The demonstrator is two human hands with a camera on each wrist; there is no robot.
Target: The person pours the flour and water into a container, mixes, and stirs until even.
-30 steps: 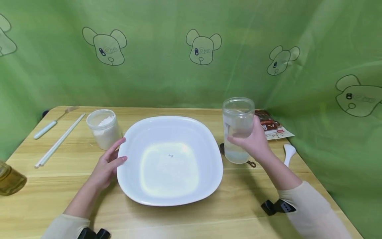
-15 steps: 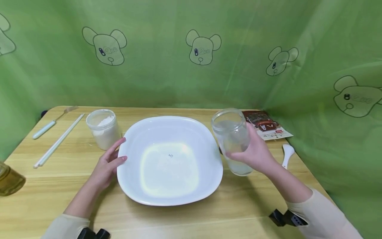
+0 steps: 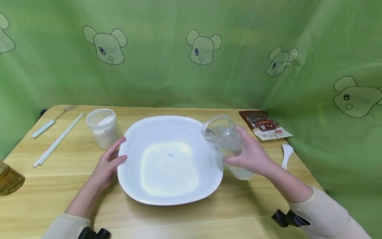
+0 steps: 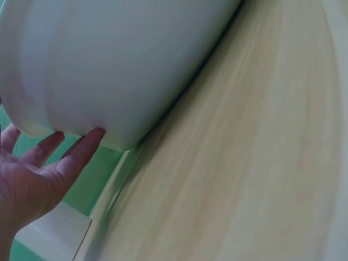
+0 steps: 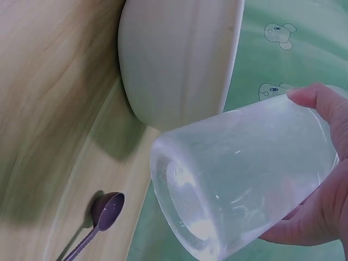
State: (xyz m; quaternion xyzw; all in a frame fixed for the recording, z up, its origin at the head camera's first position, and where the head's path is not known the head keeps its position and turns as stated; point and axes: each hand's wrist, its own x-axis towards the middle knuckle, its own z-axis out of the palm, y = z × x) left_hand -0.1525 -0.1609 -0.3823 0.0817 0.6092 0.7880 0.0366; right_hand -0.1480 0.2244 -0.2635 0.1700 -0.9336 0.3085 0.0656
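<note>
A large white basin stands on the table. My left hand holds its left rim, thumb and forefinger over the edge; the left wrist view shows fingertips against the outer wall. A clear glass jar of water is gripped by my right hand. Held off the table, it leans left with its mouth over the basin's right rim. Its thick base faces the right wrist camera. Whether any water is running out, I cannot tell.
An open jar of white powder stands behind my left hand. Farther left lie white chopsticks, a fork and a jar of amber liquid. On the right are a food packet, a white spoon and a dark measuring spoon.
My right hand has brought the water jar left and tipped it from upright, its mouth now over the basin's rim. The left hand and basin have stayed put.
</note>
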